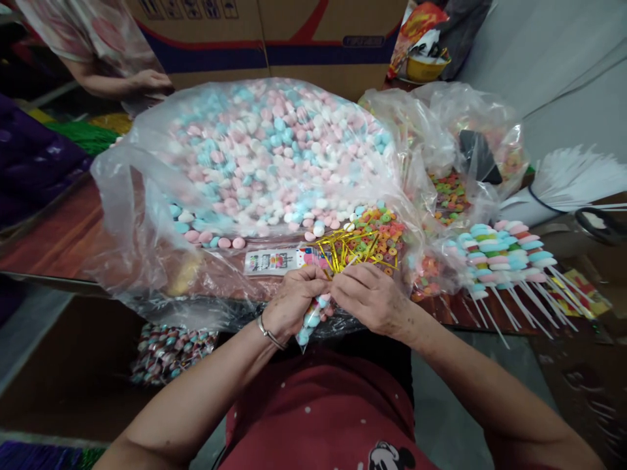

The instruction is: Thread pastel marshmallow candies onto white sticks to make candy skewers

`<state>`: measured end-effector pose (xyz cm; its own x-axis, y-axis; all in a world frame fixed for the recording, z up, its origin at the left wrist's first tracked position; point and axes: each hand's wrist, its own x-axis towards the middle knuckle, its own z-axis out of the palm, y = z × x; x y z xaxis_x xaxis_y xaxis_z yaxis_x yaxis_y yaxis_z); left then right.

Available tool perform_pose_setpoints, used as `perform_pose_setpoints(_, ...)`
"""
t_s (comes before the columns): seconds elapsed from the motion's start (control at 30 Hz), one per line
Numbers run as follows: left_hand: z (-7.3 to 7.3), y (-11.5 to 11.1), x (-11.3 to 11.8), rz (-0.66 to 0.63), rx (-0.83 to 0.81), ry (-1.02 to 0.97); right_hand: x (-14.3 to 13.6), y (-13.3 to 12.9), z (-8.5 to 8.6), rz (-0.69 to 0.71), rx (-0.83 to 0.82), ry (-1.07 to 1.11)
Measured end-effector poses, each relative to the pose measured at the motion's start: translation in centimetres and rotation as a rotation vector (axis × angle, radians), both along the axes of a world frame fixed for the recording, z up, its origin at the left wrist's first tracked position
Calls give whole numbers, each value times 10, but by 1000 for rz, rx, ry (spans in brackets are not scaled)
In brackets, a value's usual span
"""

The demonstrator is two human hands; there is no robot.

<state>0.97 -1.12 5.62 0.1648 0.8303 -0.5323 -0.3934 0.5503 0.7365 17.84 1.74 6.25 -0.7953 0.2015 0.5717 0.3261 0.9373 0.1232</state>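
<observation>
Close to my body, a bagged marshmallow skewer [312,320] hangs tilted, its clear wrapper showing blue, pink and white pieces. My left hand [294,301] is closed round the upper part of the wrapper. Pressed against it, my right hand [372,297] pinches at the gathered neck, where a bit of white stick shows; whether a tie is between the fingertips is hidden. Just beyond my hands lie loose gold twist ties [343,247] over colourful ring gummies [379,228]. A stack of printed clear packets [272,260] lies left of the ties.
A big clear bag of marshmallows [274,156] covers the table's middle. To the right are unwrapped marshmallow skewers [504,254] and a bundle of white sticks [578,179]. Below left, a carton [63,365] holds wrapped skewers. Another person's hand [149,81] is behind, beside a large cardboard box [274,39].
</observation>
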Motion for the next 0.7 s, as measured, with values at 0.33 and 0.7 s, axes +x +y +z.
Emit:
perform_pose_setpoints(0.33,4,-3,-13,-446,30,129,4,-15,15,90,-75,-262)
perform_pose_setpoints(0.7,23,0,-18,-519,226,395,1,-17,15,20,-107,-146)
